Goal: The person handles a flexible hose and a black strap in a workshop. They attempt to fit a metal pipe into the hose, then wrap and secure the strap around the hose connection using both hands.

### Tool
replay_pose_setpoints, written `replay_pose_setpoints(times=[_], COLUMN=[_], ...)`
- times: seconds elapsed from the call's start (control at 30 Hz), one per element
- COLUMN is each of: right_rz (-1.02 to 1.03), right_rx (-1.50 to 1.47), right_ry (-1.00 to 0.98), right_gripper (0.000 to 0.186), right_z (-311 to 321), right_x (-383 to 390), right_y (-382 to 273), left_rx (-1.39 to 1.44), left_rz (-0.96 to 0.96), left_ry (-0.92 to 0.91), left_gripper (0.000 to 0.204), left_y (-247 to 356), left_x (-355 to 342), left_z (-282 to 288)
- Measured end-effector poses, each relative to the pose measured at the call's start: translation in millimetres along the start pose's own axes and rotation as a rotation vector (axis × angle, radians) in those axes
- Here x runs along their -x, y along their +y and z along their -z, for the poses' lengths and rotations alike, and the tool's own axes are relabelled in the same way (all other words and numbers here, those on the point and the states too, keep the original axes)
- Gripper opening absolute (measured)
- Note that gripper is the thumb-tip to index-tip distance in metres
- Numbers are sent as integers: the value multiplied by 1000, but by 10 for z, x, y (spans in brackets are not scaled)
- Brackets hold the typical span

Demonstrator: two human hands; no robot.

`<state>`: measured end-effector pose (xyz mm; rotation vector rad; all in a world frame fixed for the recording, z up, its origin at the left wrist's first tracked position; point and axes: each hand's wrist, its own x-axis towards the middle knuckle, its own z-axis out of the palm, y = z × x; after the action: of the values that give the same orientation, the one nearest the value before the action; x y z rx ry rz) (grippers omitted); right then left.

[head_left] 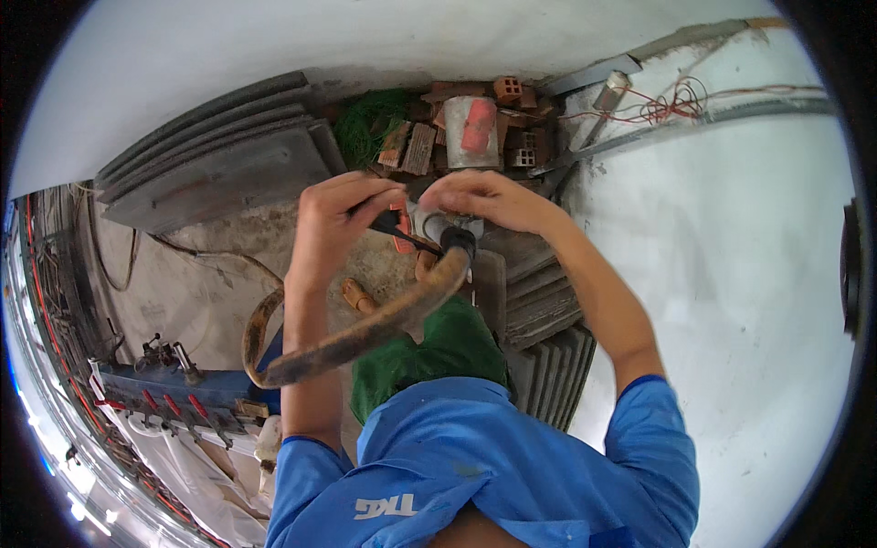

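Both my hands are raised in front of me around the end of a thick, dusty brown hose [365, 338]. My left hand [343, 210] is closed in a pinch just left of that end. A black strip [411, 239] runs from beside its fingers toward the hose's black collar [458, 239]; what the pinch holds is hidden. An orange-red piece [402, 228] shows next to the strip. Over a round grey metal part [437, 224] above the collar, my right hand [489, 196] has its fingers curled together. Its fingertips are smeared, and I cannot make out what they grip.
Grey slabs [215, 178] lean against the far wall. Beyond my hands are bricks [418, 149], green netting [370, 123] and a grey bucket [472, 132] with a red patch. A blue bench [196, 388] with red-handled clamps stands at left. Red cable [671, 105] tangles at right.
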<state>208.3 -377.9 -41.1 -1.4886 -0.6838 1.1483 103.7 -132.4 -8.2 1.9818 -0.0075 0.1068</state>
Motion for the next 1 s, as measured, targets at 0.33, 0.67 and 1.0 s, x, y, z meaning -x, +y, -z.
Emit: replay_pose_setpoints(times=[0.33, 0.67, 1.0], right_rz=[-192, 5, 46], right_rx=[-539, -391, -982], right_ry=[-473, -372, 234], right_gripper=[33, 16, 16], right_z=[193, 666, -144], right_x=[-769, -301, 1147], right_y=[-198, -372, 533], left_rx=[90, -67, 473], left_rz=[169, -142, 536], left_ry=[-22, 279, 191], left_gripper=[40, 41, 13], left_y=[69, 149, 23], left_x=[-733, -657, 817], left_z=[-241, -306, -899])
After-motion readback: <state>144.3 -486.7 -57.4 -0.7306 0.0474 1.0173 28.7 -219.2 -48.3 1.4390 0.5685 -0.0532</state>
